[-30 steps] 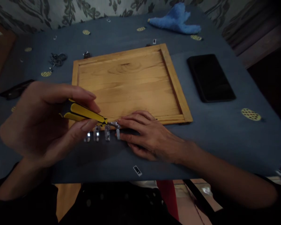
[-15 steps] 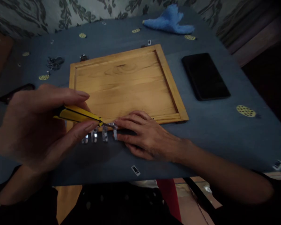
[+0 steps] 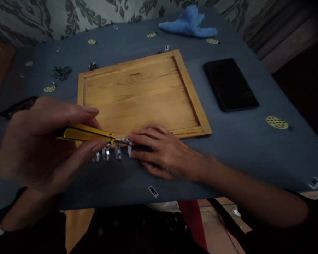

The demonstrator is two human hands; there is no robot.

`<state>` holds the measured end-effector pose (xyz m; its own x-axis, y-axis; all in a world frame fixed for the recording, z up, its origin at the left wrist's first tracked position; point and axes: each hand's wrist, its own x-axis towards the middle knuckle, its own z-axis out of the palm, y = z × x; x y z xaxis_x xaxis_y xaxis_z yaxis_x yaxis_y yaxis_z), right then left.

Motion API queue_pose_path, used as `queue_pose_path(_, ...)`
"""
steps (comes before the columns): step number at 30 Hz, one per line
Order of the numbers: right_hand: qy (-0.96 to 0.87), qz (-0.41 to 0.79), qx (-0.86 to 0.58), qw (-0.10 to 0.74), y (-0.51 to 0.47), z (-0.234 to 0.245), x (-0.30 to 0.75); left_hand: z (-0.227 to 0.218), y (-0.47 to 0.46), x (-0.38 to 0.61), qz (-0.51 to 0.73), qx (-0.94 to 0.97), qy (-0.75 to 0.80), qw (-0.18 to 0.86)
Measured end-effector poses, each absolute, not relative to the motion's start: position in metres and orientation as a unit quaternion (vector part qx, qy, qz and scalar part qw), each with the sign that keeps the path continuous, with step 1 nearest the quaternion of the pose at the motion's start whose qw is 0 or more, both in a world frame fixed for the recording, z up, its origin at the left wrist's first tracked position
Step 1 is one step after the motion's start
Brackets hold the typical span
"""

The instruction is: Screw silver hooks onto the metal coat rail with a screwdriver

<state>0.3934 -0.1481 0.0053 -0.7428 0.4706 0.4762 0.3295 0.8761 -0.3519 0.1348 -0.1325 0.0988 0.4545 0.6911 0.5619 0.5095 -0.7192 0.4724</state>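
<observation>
In my left hand (image 3: 50, 141), closed between thumb and fingers, is a yellow and black screwdriver (image 3: 86, 133). Its thin shaft points right, and the tip meets the right end of a shiny hook rail (image 3: 118, 150). Several curved hooks stick out from this rail along the near edge of a wooden framed board (image 3: 132, 91). My right hand (image 3: 160, 151) lies over that near edge, fingertips pressed around the rail's right end. The left end of the rail and the board's near left corner are partly covered by my left hand.
A black phone (image 3: 230, 84) lies right of the board. Behind it rests a blue cloth (image 3: 189, 23). A small dark metal cluster (image 3: 61, 73) sits at the left, with a dark flat object (image 3: 18, 107) nearer. The table's front edge (image 3: 137, 204) is close to my body.
The screwdriver handle has turned slightly in my left hand, its tip staying at the rail's right end. My right hand keeps its place. The whole view has shifted a little.
</observation>
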Motion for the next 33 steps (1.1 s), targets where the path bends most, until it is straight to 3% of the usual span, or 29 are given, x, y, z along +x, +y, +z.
queue_pose_path(6, -0.926, 0.121, -0.212, 0.288, -0.147, 0.004, 0.393, 0.098, -0.132, 0.144, 0.426, 0.81, 0.353, 0.196)
queue_pose_path(13, -0.929, 0.112, -0.211, 0.282, -0.148, 0.004, 0.393, 0.089, -0.123, 0.144, 0.42, 0.858, 0.287, 0.065)
queue_pose_path(25, -0.937, 0.117, -0.205, 0.256, -0.147, 0.007, 0.396, 0.093, -0.127, 0.149, 0.42, 0.859, 0.271, 0.11)
queue_pose_path(33, -0.936, 0.118, -0.2, 0.264, -0.147, 0.008, 0.395, 0.091, -0.123, 0.159, 0.439, 0.865, 0.234, 0.062)
